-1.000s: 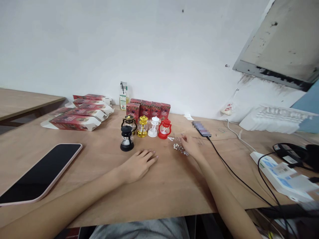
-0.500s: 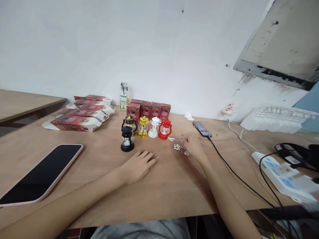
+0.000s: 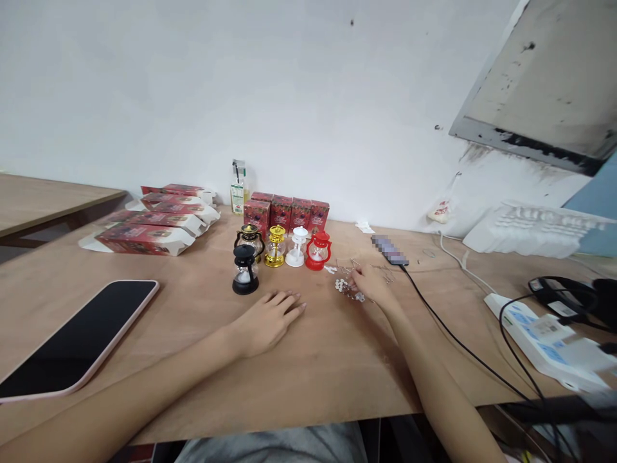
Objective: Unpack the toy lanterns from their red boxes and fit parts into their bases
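Note:
My left hand lies palm down on the wooden table, fingers stretched out and holding nothing. My right hand has its fingertips pinched together over a small cluster of white round pieces; what they hold, if anything, is too small to make out. Ahead stand several miniature lanterns: a bronze-black one, a gold one, a white one and a red one. A black lantern is nearer to my left hand. Thin wire pieces lie just beyond my right hand.
Red printed boxes stand behind the lanterns; flattened ones lie at left. A large phone rests at front left. On the right are a smaller phone on a black cable, a power strip and a white stack.
My right hand has shifted slightly left over the small pieces, fingers still pinched. My left hand and the lanterns stay as they were; the view has moved a little.

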The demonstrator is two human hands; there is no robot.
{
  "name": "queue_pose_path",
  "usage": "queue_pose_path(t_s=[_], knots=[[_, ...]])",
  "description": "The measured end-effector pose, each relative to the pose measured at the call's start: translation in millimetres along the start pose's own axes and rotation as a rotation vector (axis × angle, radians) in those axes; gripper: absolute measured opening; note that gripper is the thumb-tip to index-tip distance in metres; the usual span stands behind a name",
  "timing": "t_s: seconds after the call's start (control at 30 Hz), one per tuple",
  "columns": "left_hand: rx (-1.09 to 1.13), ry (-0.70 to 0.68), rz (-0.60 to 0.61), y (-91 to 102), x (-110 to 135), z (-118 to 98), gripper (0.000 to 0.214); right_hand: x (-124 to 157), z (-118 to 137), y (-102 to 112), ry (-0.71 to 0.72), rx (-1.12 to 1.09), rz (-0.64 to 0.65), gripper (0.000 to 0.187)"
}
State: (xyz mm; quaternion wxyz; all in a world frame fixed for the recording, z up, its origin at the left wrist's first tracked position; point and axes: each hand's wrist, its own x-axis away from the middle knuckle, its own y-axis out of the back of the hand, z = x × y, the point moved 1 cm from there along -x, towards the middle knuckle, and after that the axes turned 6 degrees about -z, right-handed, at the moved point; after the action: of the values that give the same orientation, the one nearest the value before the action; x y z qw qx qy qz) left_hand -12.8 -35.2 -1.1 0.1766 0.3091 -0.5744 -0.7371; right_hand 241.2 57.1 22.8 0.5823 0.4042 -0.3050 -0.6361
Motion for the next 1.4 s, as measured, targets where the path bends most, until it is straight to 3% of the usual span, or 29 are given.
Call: queue_pose_path(t_s=[0.13,0.33,0.57,1.03,1.23,1.4], knots=[[-0.003,-0.003,-0.003,1.2,-0.1,-0.4,0.043,0.5,-0.6,4.3,0.041,-0.058,0.031,0.021],[-0.012,0.006,0.023,3.1,0.0,-0.9,0.043,3.2,-2.4,22.8,0.115,-0.076,0.106,0.034],[0.005,-0.006,-0.014,-0.8,0.2,0.8,0.042,3.6,-6.0,18.0,0.131,-0.095,0.229,0.029],[-0.002,-0.004,-0.004,2.6,-0.6,-0.7,0.042,4.2,-7.3,17.7,0.128,0.012,0.226,0.020],[0.006,-0.005,-0.022,3.7,-0.6,-0.8,0.041,1.2,-11.6,23.2,0.082,0.073,0.133,0.024],[0.010,-0.009,-0.021,4.6,-0.5,-0.6,0.041,5.4,-3.8,21.1,0.088,-0.008,0.158,0.031]])
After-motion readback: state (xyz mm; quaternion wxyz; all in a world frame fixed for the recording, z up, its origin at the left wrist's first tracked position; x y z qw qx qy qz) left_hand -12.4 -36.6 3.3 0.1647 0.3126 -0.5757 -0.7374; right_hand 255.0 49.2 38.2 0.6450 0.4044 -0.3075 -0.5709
